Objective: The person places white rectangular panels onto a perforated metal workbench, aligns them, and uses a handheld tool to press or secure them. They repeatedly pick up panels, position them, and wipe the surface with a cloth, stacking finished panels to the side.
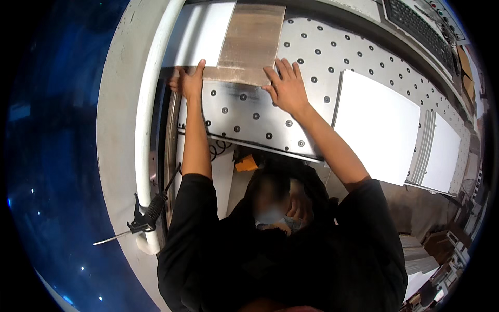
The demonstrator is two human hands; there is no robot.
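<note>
A flat brown board (252,44) lies on a metal table (312,39) dotted with dark round studs. On the board's left part rests a white sheet (205,34). My left hand (188,83) is open at the board's near left edge, thumb stretched toward the sheet's near edge and the other fingers at the table's left side. At the board's near right corner, my right hand (288,89) is open too, fingers spread, fingertips touching the edge. Neither hand grasps anything.
White sheets (377,125) lie on the table's right side, with another white stack (442,153) beyond. A white pipe (148,104) borders the left, near an air blow gun (145,218). A keyboard (418,34) sits at the far right. A person (275,192) shows blurred below the table's front edge.
</note>
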